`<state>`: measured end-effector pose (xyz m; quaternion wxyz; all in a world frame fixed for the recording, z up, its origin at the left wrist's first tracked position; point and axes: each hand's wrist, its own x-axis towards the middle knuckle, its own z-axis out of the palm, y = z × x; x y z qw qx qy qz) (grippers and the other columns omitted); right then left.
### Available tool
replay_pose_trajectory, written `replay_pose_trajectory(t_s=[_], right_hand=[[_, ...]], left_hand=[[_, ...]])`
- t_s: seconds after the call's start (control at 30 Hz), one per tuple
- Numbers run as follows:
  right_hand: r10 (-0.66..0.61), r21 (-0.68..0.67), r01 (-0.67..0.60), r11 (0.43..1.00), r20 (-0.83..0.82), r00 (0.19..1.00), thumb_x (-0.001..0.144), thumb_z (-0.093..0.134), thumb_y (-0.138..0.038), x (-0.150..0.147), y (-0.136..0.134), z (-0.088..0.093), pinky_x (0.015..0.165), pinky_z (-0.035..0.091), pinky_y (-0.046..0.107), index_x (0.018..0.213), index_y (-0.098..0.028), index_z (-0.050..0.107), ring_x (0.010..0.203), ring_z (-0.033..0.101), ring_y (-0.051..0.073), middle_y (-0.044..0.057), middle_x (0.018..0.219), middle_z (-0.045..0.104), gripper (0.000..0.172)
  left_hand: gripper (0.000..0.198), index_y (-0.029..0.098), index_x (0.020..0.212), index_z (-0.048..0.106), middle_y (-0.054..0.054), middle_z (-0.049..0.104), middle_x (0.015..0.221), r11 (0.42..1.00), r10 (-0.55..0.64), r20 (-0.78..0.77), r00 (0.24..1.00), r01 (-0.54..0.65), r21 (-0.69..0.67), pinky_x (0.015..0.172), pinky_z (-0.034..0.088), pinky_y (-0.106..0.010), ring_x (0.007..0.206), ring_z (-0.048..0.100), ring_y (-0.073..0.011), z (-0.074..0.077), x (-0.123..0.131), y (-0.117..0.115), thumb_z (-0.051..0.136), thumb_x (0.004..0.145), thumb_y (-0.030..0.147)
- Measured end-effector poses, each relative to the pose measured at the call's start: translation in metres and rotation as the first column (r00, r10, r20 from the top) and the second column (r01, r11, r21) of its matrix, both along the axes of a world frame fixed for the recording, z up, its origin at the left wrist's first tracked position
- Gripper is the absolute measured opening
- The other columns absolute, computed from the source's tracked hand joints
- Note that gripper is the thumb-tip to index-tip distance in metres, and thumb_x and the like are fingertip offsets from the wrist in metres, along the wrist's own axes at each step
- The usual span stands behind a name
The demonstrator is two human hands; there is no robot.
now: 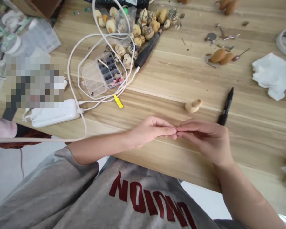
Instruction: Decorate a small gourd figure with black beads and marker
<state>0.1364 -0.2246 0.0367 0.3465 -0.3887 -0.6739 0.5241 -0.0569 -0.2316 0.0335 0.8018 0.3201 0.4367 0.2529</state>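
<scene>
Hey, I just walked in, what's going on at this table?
A person's left hand and right hand meet at the fingertips; anything between them is too small to make out. Just beyond lies a small wooden piece, with a black marker to its right. An open compartment box sits farther left.

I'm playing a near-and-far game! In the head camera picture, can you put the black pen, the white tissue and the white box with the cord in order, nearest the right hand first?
1. Black pen: just beyond the right hand's knuckles.
2. White tissue: farther out, to the right.
3. White box with the cord: far over on the left, past the left hand.
</scene>
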Motion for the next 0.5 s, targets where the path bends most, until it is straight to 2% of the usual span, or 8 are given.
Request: replay_pose_trajectory(t_s=[0.17,0.5], right_hand=[[0.026,-0.079,-0.027,0.997,-0.012,1.0,0.078,0.068,-0.017,0.0026,0.0045,-0.0027,0.063,0.055,0.026,0.087,-0.027,0.074,0.072,0.067,0.014,0.001,0.081,0.072,0.015],[0.035,-0.087,-0.031,0.996,0.05,0.998,0.078,0.068,-0.021,0.001,0.0079,0.0009,0.063,0.054,0.024,0.085,-0.02,0.074,0.072,0.067,0.013,0.004,0.081,0.071,0.01]], left_hand=[[0.013,0.015,0.073,0.072,-0.002,0.069,0.074,0.998,0.034,0.009,0.999,-0.033,-0.057,0.062,0.038,-0.022,0.063,0.051,-0.0063,-0.002,0.0016,0.0005,0.07,0.073,0.028],[0.013,0.014,0.073,0.072,-0.004,0.068,0.072,0.98,0.11,-0.028,0.994,-0.113,-0.162,0.065,0.042,-0.025,0.063,0.052,-0.0081,-0.0022,0.0053,0.0008,0.073,0.068,0.027]])
